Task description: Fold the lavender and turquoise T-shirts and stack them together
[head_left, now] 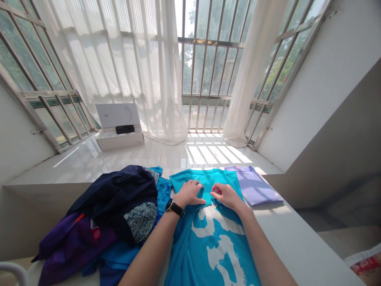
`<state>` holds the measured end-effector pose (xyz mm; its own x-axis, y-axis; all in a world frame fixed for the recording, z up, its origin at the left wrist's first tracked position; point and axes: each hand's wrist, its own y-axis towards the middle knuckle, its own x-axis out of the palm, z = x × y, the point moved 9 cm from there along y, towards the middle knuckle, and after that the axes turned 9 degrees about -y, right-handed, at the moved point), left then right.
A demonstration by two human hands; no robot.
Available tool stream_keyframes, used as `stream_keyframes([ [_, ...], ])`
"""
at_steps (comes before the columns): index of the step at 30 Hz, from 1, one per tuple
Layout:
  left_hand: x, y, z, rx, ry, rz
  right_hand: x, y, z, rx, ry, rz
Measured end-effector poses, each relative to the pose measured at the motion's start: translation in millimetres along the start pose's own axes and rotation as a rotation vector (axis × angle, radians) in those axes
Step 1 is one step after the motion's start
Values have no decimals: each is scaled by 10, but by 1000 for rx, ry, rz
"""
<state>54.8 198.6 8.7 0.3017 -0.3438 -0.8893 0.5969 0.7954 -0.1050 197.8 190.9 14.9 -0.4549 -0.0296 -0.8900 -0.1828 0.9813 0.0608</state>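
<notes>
"Where's the shirt, and what are your hands doing?"

"The teal shirt (208, 242) lies on the white ledge (285, 226), between a dark pile of clothes (113, 202) and a folded lilac shirt (253, 184). My left hand (189, 193) is spread flat, pressing on it. My right hand (226, 196) is curled, its fingers (216, 192) pinching a fold."

"What could go wrong?"

"If I tug that fold too hard, the cloth could slip from under my left palm and bunch. My watch (174, 207) could catch the fabric, and the pile could slump onto the shirt if I nudge it."
</notes>
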Motion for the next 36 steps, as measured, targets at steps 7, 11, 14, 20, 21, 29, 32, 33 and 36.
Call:
stream_keyframes([
  [7,-15,-7,15,-2,13,26,97,-6,-62,-32,18,-57],
  [11,-7,-10,22,-4,23,31,130,-3,-77,-43,65,-61],
  [14,21,-8,14,-5,25,21,140,-5,-79,-46,93,-69],
  [20,50,6,1,6,26,33,86,-17,-73,-41,141,-80],
  [21,43,6,14,9,32,36,79,-18,-68,-36,142,-80],
  [29,-75,-42,315,68,42,29,111,-20,-15,-24,147,-102],
  [32,44,-52,341,51,-3,-85,125,-19,0,-35,143,-105],
  [33,68,-52,337,45,-7,-99,124,-18,4,-39,141,-101],
  [36,86,-40,313,36,-11,-92,127,-14,15,-40,127,-93],
])
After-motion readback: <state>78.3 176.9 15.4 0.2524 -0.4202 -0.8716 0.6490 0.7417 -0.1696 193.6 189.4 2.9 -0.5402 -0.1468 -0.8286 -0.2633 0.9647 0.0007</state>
